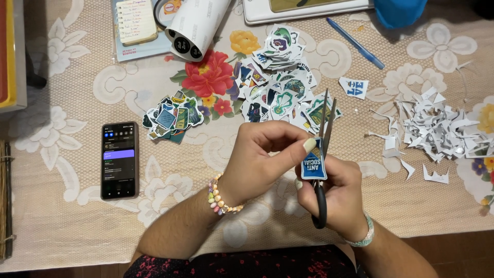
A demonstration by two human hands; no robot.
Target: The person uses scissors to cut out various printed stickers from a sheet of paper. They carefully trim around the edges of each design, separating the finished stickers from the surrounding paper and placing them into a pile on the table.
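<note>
My left hand [262, 162] pinches a small blue sticker [314, 164] with a white border between thumb and fingers. My right hand [337, 198] grips black-handled scissors [324, 128], blades pointing away from me and slightly apart, their edges against the top of the sticker. A bead bracelet is on my left wrist and a woven band on my right. Just beyond the hands lies a heap of cut-out stickers [280, 87], with a smaller pile [172, 117] to its left.
A phone [119, 159] with a lit screen lies at the left. White paper trimmings [437, 128] are heaped at the right. A white roll [195, 25], a notepad [136, 20], a blue pen [355, 44] and a loose sticker [354, 87] lie farther back on the floral lace tablecloth [77, 216].
</note>
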